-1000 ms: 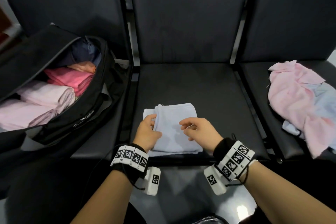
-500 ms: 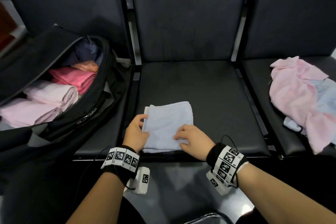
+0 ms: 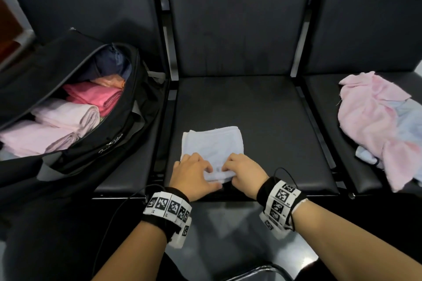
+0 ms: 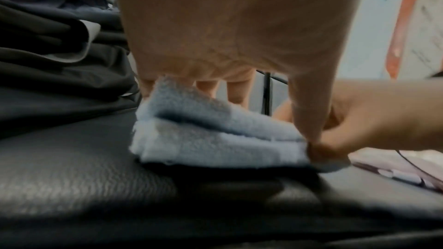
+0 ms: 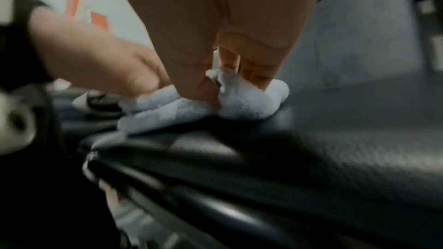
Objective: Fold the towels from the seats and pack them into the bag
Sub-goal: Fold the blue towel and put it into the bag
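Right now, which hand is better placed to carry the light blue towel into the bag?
Left, probably. Both hands pinch the light blue towel at its near edge, but the left hand is nearer the open bag than the right hand.

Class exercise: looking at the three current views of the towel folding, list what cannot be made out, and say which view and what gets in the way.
- Head view: the light blue towel's near edge is covered by the left hand and right hand.
- Head view: the bag's deeper contents are hidden by its flap and the frame's left edge.
- Head view: the unfolded pile is cut off at the right edge.
- Wrist views: motion blur hides each grip's detail.
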The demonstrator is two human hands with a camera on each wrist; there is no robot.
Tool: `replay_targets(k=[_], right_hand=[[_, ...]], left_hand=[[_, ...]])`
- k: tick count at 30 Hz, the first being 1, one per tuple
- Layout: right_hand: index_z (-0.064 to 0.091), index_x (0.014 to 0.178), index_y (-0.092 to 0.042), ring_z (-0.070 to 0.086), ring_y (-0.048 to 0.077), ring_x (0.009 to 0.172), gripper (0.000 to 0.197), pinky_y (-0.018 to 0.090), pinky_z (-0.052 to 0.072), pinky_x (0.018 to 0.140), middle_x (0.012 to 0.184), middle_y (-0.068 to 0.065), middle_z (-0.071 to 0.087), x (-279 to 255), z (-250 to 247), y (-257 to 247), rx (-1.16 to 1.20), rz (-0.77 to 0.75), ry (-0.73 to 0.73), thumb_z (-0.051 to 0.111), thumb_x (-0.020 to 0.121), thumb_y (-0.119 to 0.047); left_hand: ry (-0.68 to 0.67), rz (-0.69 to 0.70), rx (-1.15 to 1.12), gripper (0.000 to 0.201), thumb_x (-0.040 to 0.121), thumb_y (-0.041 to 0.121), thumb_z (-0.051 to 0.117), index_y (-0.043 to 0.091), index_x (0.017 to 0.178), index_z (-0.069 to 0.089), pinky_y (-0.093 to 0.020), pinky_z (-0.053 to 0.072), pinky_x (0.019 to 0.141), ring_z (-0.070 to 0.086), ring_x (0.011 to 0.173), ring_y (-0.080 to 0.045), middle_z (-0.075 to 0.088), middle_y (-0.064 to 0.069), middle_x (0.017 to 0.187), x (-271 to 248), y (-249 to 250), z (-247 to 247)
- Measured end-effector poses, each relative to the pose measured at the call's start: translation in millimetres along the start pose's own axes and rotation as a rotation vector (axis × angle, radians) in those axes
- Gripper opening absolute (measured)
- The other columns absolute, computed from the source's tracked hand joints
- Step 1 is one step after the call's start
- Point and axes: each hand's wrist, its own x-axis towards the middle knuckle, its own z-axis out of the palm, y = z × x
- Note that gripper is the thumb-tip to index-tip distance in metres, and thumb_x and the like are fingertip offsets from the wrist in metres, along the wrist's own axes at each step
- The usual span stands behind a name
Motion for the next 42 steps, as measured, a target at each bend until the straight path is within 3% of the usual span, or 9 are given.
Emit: replay_targets(k=[4, 7, 10, 13, 19, 23, 27, 32, 42], right_hand=[[0.073, 0.089, -0.016, 0.062, 0.015, 0.09, 0.025, 0.033, 0.051, 0.086, 0.093, -0.003, 0.068, -3, -16, 5, 0.353, 0.093, 0.161, 0.063, 0.074, 0.002], [0.072, 0.097, -0.018, 0.059, 0.015, 0.094, 0.027, 0.034, 0.05, 0.088, 0.098, -0.003, 0.065, -8, -18, 4, 0.326, 0.112, 0.143, 0.063, 0.076, -0.003], [0.059, 0.124, -0.024, 0.048, 0.018, 0.109, 0.05, 0.032, 0.043, 0.094, 0.118, -0.003, 0.055, -14, -8, 0, 0.016, -0.001, 0.068, 0.065, 0.075, -0.018], [0.059, 0.126, -0.016, 0.049, 0.024, 0.119, 0.054, 0.034, 0.039, 0.094, 0.127, 0.003, 0.054, -16, 2, 3, -0.176, -0.091, 0.054, 0.064, 0.072, -0.015], [0.062, 0.102, -0.012, 0.062, 0.028, 0.087, 0.019, 0.039, 0.05, 0.078, 0.094, 0.004, 0.066, -11, -10, 10, 0.137, 0.104, 0.19, 0.055, 0.085, -0.007], [0.054, 0.097, -0.02, 0.06, 0.022, 0.072, 0.014, 0.037, 0.05, 0.069, 0.079, 0.001, 0.064, -10, -25, 16, 0.32, 0.165, 0.251, 0.053, 0.088, -0.01], [0.058, 0.099, -0.024, 0.061, 0.015, 0.078, 0.012, 0.017, 0.044, 0.068, 0.087, -0.001, 0.067, -12, -30, 32, 0.473, 0.206, 0.322, 0.057, 0.091, -0.015], [0.06, 0.1, -0.031, 0.061, 0.008, 0.086, 0.015, 0.015, 0.042, 0.07, 0.091, -0.008, 0.068, -15, -28, 48, 0.512, 0.29, 0.364, 0.063, 0.09, -0.021], [0.06, 0.117, -0.027, 0.057, 0.01, 0.091, 0.034, 0.021, 0.039, 0.082, 0.092, -0.014, 0.059, 2, -19, 67, 0.494, 0.461, 0.315, 0.071, 0.086, -0.032]], left_hand=[[0.104, 0.017, 0.106, 0.032, 0.076, 0.035, 0.067, 0.034, 0.107, 0.057, -0.033, 0.037, 0.084, 0.049, 0.107, -0.017, 0.053, 0.011, 0.107, 3, 4, 3], [0.158, 0.022, 0.103, 0.024, 0.084, 0.015, 0.052, 0.027, 0.104, 0.061, -0.034, 0.042, 0.084, 0.054, 0.104, -0.022, 0.06, 0.006, 0.105, 7, 3, 2], [0.163, 0.04, 0.073, 0.02, 0.086, 0.016, 0.049, 0.024, 0.098, 0.063, -0.035, 0.044, 0.082, 0.055, 0.101, -0.023, 0.062, 0.004, 0.101, 8, 1, 2], [0.166, 0.058, 0.036, 0.015, 0.085, 0.019, 0.05, 0.024, 0.091, 0.063, -0.035, 0.042, 0.081, 0.054, 0.099, -0.021, 0.062, 0.006, 0.095, 8, -1, 1], [0.149, 0.082, 0.047, 0.018, 0.075, 0.02, 0.061, 0.028, 0.09, 0.067, -0.03, 0.03, 0.085, 0.048, 0.107, -0.014, 0.058, 0.014, 0.1, 7, -15, -4], [0.147, 0.037, -0.144, 0.006, 0.072, 0.018, 0.06, 0.019, 0.07, 0.055, -0.035, 0.045, 0.075, 0.057, 0.082, -0.022, 0.057, 0.007, 0.073, 9, -18, -15], [0.152, -0.031, -0.513, 0.006, 0.067, 0.02, 0.062, 0.018, 0.073, 0.061, -0.026, 0.043, 0.056, 0.052, 0.059, -0.011, 0.06, 0.003, 0.063, 9, -21, -22], [0.132, -0.074, -0.718, 0.012, 0.083, 0.006, 0.069, -0.003, 0.088, 0.062, -0.037, 0.045, 0.063, 0.053, 0.07, -0.019, 0.065, -0.021, 0.078, 16, -24, -18], [0.193, -0.172, -0.662, 0.025, 0.091, 0.024, 0.067, 0.003, 0.083, 0.058, -0.03, 0.035, 0.06, 0.04, 0.061, -0.014, 0.045, 0.004, 0.065, 32, -21, 0]])
